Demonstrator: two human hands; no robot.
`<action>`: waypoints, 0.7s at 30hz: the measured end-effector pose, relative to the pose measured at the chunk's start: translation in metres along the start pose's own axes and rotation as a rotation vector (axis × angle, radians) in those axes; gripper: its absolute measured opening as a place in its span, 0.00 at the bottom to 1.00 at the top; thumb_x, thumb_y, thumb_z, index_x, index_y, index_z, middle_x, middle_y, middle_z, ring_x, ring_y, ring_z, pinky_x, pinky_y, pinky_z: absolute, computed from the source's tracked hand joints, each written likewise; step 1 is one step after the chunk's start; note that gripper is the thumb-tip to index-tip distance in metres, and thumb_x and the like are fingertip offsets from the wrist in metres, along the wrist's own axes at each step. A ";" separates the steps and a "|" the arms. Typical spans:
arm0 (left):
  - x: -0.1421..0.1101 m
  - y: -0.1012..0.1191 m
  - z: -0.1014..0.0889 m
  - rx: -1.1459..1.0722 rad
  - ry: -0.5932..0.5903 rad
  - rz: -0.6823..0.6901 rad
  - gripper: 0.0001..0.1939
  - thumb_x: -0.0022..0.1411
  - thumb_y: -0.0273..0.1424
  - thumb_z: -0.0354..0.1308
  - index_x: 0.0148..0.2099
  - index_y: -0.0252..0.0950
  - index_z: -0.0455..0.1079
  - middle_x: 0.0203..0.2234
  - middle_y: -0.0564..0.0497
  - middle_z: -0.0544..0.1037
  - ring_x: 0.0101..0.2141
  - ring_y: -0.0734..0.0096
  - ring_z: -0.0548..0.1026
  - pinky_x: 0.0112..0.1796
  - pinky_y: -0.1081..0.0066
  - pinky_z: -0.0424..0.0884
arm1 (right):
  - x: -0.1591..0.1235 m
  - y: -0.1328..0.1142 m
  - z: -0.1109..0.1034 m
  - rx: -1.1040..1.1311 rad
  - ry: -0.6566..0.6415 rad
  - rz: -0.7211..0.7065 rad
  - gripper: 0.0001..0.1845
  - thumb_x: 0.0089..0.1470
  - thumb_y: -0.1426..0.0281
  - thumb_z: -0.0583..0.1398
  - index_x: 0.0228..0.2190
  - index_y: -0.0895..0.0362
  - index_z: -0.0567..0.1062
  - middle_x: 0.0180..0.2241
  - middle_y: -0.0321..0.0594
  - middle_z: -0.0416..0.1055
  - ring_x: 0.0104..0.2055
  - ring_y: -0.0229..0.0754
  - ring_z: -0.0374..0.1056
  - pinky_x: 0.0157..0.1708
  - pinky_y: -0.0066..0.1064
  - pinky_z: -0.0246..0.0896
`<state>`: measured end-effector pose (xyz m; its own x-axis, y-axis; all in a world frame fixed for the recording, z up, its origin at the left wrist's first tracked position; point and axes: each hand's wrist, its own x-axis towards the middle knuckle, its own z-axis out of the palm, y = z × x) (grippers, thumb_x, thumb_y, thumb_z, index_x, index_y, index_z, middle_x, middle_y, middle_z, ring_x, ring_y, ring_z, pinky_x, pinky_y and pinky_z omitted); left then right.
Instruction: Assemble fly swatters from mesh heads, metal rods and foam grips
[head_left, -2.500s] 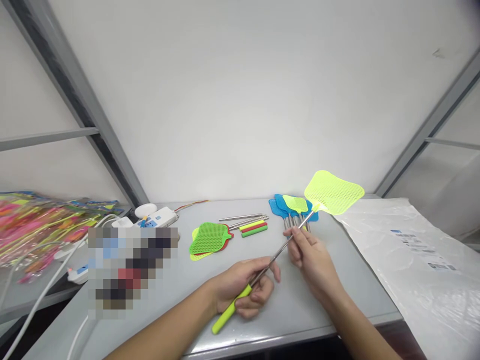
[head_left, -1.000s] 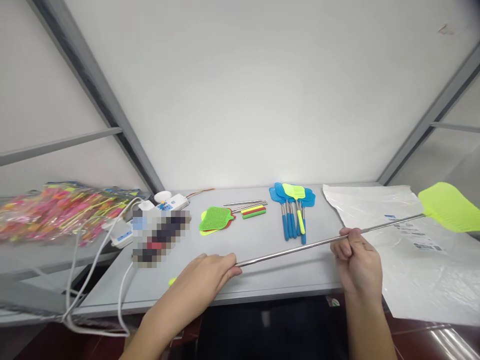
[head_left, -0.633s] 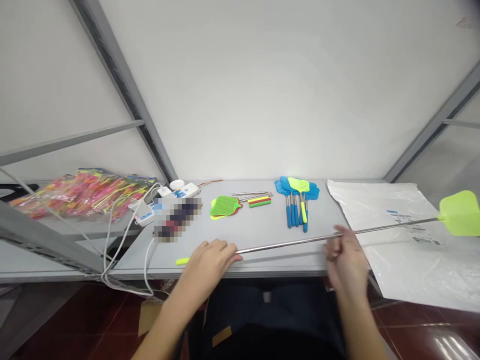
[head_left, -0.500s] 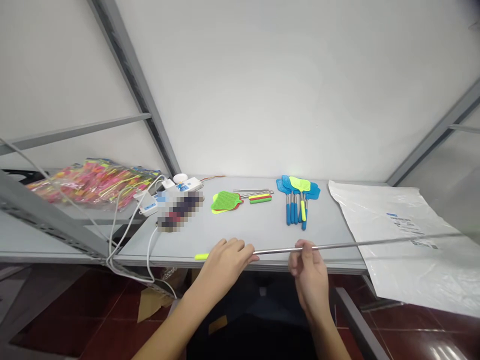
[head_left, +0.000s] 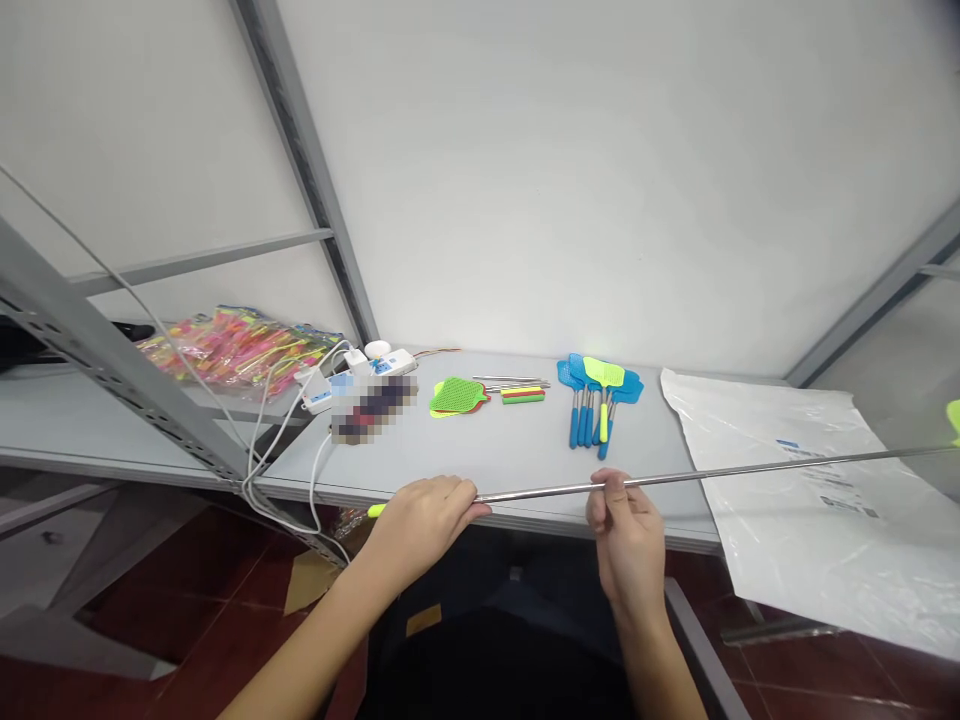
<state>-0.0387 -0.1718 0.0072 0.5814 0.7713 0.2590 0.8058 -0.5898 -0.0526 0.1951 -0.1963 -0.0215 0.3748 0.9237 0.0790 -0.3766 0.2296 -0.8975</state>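
A fly swatter with a long, drawn-out metal rod (head_left: 536,491) spans the front of the shelf, tilting slightly up to the right. My left hand (head_left: 431,515) is closed around its yellow-green handle, whose end sticks out at the left. Fingers and thumb of my right hand (head_left: 626,515) pinch the rod farther along. At the right picture edge a piece of the yellow-green swatter head (head_left: 954,420) shows. Behind my hands lie blue fly swatters (head_left: 581,415) with a yellow-green one (head_left: 604,372) on top. Loose green swatter heads (head_left: 459,394), metal rods (head_left: 510,379) and coloured handles (head_left: 523,397) lie left of them.
A white plastic bag (head_left: 780,500) covers the shelf's right end and hangs over the edge. On the left are power strips (head_left: 394,362) with white cables, a blurred-out item (head_left: 375,408) and bagged colourful goods (head_left: 247,350). A metal upright (head_left: 300,140) stands behind.
My left hand has moved left with the handle, farther from my right hand. More of the rod shows between them. The swatter head now shows at the right edge. The view has shifted slightly.
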 end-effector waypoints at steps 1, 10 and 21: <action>0.000 -0.003 -0.001 0.020 0.002 -0.011 0.18 0.71 0.40 0.43 0.33 0.37 0.64 0.26 0.51 0.72 0.28 0.67 0.70 0.29 0.71 0.58 | 0.005 -0.003 -0.004 0.021 -0.005 0.002 0.14 0.58 0.58 0.59 0.32 0.56 0.72 0.17 0.29 0.54 0.21 0.33 0.49 0.22 0.29 0.40; -0.040 -0.034 0.006 -0.542 0.244 -0.372 0.13 0.66 0.40 0.51 0.33 0.38 0.68 0.23 0.56 0.70 0.25 0.71 0.67 0.29 0.73 0.59 | 0.027 -0.005 -0.029 0.046 0.027 -0.024 0.13 0.52 0.59 0.64 0.29 0.57 0.73 0.20 0.30 0.59 0.22 0.31 0.52 0.21 0.26 0.45; 0.034 -0.064 0.030 -0.732 1.129 -0.748 0.15 0.65 0.36 0.48 0.26 0.38 0.58 0.19 0.57 0.62 0.22 0.74 0.62 0.27 0.74 0.59 | 0.006 0.035 0.030 0.168 -0.016 -0.015 0.14 0.53 0.59 0.63 0.32 0.58 0.74 0.20 0.30 0.57 0.23 0.32 0.53 0.20 0.25 0.45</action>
<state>-0.0672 -0.1000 -0.0097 -0.5747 0.5571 0.5994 0.4392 -0.4080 0.8004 0.1586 -0.1738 -0.0396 0.3683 0.9243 0.1002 -0.5077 0.2902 -0.8112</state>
